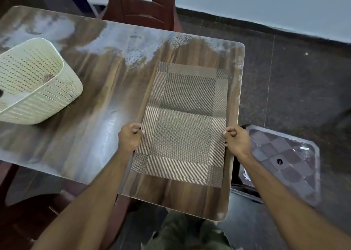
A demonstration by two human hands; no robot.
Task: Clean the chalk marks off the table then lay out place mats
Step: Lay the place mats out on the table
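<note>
The person is standing at the near end of the wooden table (pixel 91 116), holding a woven place mat (pixel 187 120) by its two long edges. The left hand (pixel 130 137) is gripping the mat's left edge, its fingers (pixel 137 130) curled tight onto the weave with the thumb on top; the right hand (pixel 236 140) is doing the same on the right edge, fingers (pixel 230 131) clamped on the border. The mat is lying flat on the right part of the table, its long side running away from the person, its near short edge set back from the table's near edge and its far end reaching toward the pale residue (pixel 136 46) that is smearing the table's far side. That whitish, speckled film is spreading across the far half of the surface, and a thinner trace is showing along the right rim. A cream perforated basket (pixel 36 82) is sitting on the left side of the table, well apart from the mat. A dark red chair (pixel 140 4) is standing at the far end, and a checker-topped plastic stool (pixel 286 160) is resting on the dark floor just beside the table's right edge, near the right hand.
</note>
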